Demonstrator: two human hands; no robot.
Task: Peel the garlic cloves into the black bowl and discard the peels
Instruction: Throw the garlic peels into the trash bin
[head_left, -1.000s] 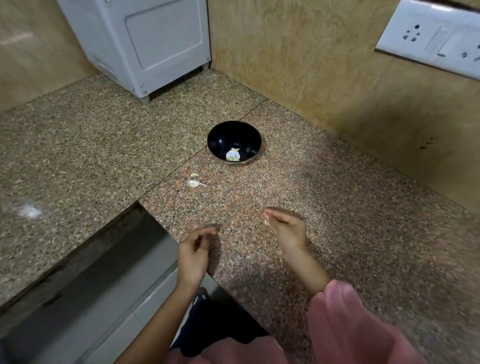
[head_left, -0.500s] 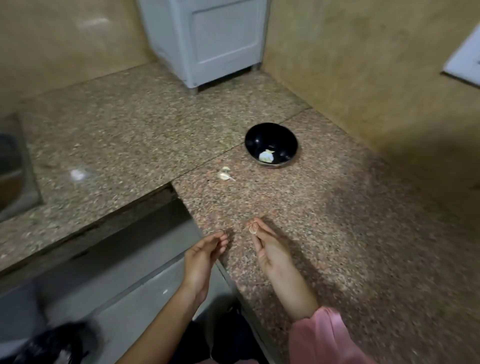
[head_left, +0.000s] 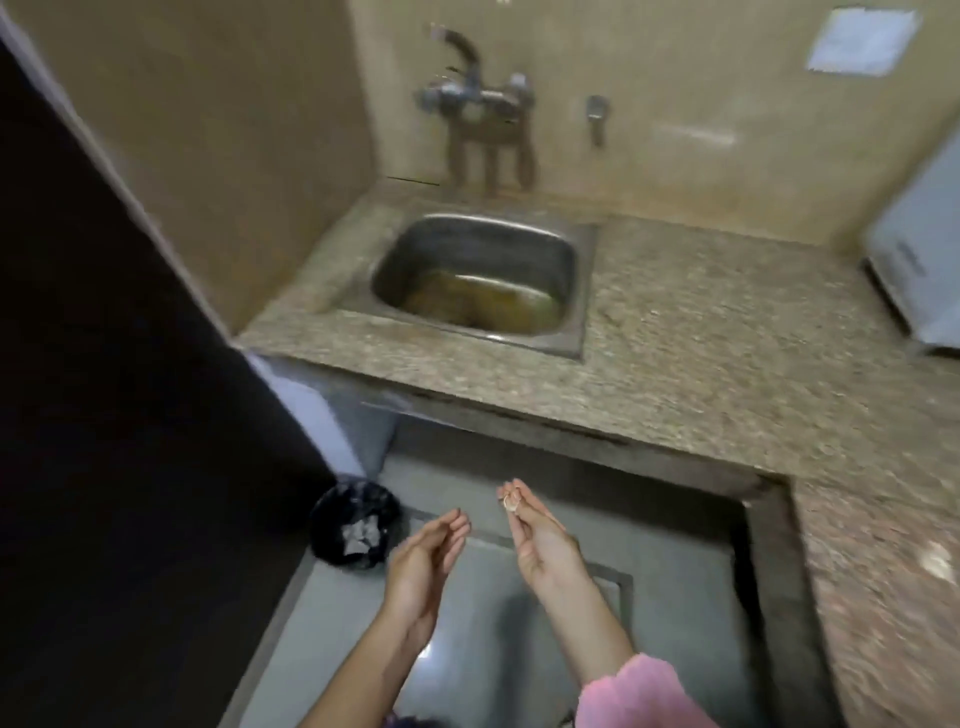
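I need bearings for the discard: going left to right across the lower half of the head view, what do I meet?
Black bin on the floor → left hand, open → right hand, pinching a peel → granite counter.

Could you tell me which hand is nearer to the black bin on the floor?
Left. The left hand hovers just right of the black bin; the right hand, pinching a garlic peel, is farther right.

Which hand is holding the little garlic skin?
The right hand: its fingertips pinch the peel. The left hand has straight fingers and holds nothing.
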